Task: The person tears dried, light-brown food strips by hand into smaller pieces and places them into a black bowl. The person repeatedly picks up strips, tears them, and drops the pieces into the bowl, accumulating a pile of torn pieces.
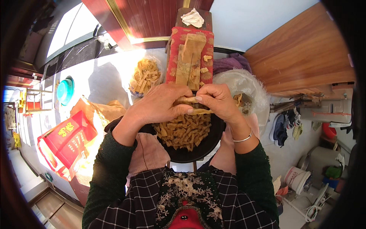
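My left hand (162, 101) and my right hand (219, 100) meet in front of me, thumbs and fingers closed on a limp yellowish strip (201, 111) that is partly hidden by the fingers. Just beneath them a round black pan (216, 139) rests at my lap, holding many small yellow-brown folded pieces (183, 131). Beyond the hands stands a narrow bench with a red patterned cover (173, 45). On it lie a wooden board (183, 72), a wooden block (194, 45) and a few pale yellow scraps (207, 58).
Left of the bench is a clear bag of yellowish strips (145, 74). A red gift bag (72, 141) and a teal basin (65, 91) are farther left. To the right are a translucent plastic sack (257, 89), shoes (280, 129) and a white bucket (296, 179).
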A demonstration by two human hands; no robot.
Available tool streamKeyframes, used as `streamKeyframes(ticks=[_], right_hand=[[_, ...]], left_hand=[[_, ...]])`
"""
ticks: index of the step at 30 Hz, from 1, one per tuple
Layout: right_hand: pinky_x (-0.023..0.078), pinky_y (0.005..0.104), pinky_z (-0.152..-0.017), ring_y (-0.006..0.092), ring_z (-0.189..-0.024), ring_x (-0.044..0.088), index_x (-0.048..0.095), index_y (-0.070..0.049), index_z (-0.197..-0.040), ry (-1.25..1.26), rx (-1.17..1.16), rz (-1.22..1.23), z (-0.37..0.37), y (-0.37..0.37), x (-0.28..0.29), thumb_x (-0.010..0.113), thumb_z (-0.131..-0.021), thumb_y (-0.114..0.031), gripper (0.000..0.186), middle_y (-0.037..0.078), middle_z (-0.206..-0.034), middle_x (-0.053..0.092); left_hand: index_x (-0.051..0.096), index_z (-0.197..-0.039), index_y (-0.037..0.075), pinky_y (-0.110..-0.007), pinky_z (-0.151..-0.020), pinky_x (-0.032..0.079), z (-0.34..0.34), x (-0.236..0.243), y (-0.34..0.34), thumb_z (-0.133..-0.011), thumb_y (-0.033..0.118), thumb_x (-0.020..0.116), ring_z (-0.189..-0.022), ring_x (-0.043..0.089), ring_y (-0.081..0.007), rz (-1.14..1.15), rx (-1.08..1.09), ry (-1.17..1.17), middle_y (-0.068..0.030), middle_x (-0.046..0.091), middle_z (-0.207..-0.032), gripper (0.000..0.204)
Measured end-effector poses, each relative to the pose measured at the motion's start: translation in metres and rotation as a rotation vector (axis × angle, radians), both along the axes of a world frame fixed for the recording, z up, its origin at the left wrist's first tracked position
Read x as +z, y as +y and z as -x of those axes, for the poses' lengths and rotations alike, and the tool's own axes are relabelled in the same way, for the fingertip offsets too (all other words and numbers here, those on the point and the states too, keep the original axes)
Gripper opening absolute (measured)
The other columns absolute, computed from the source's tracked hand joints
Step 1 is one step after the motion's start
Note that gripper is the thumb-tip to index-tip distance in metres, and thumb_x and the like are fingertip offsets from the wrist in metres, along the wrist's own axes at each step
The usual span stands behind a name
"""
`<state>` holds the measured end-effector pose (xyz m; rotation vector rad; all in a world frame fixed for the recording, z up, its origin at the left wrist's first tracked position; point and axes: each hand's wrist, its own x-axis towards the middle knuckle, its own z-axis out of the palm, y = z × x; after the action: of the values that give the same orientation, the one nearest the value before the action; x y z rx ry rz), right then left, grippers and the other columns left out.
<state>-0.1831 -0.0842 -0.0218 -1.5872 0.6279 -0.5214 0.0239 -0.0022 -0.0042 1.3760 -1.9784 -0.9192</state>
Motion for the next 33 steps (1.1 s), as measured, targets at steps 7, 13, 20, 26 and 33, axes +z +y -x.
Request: streamKeyframes(ticks=[7,13,20,26,33], right_hand=[[0.037,0.0256,-0.050,0.0066,-0.054,0.043,0.062,0.000,-0.074,0.165,-0.116,0.113,0.004,-0.011,-0.009,0.064,-0.083,-0.012,0.016,0.000,-0.057,0.051],[0.043,0.0324,-0.054,0.0169,-0.053,0.052,0.063,0.001,-0.077,0.160,-0.354,0.258,-0.026,-0.035,-0.036,0.061,-0.083,-0.017,0.019,0.010,-0.059,0.056],[0.049,0.0425,-0.061,0.0351,-0.065,0.061,0.068,-0.002,-0.078,0.649,-0.264,0.675,-0.032,-0.041,-0.029,0.063,-0.080,-0.019,0.018,0.017,-0.070,0.065],[0.044,0.0258,-0.046,0.0119,-0.046,0.051,0.064,-0.004,-0.071,-0.019,-0.133,-0.326,-0.021,-0.018,-0.018,0.058,-0.091,-0.021,0.027,0.002,-0.058,0.055],[0.039,0.0176,-0.044,0.0046,-0.046,0.044,0.058,-0.003,-0.094,-0.344,0.115,-0.933,-0.039,0.014,-0.011,0.050,-0.098,-0.022,0.021,-0.002,-0.064,0.050]], left_hand=[[0.059,-0.093,0.008,-0.047,-0.068,0.044,-0.009,-0.006,-0.016,-0.090,0.030,0.056,-0.078,0.059,-0.0384,-0.191,0.023,-0.112,-0.0189,0.060,-0.078,0.023],[0.063,-0.093,0.010,-0.047,-0.065,0.047,-0.006,-0.025,-0.044,-0.088,0.027,0.058,-0.074,0.061,-0.0381,-0.033,0.388,-0.274,-0.0169,0.063,-0.074,0.019],[0.068,-0.091,0.009,-0.045,-0.068,0.049,-0.008,-0.030,-0.034,-0.084,0.033,0.062,-0.075,0.063,-0.0362,-0.083,0.383,-0.485,-0.0157,0.066,-0.077,0.026],[0.067,-0.094,0.004,-0.039,-0.068,0.051,0.012,-0.002,-0.007,-0.092,0.038,0.053,-0.069,0.064,-0.0280,-0.183,0.165,-0.159,-0.0116,0.067,-0.073,0.037],[0.053,-0.090,0.006,-0.026,-0.051,0.045,0.045,-0.014,-0.009,-0.103,0.036,0.029,-0.053,0.048,-0.0096,-0.204,0.554,1.065,-0.0068,0.062,-0.090,0.040]])
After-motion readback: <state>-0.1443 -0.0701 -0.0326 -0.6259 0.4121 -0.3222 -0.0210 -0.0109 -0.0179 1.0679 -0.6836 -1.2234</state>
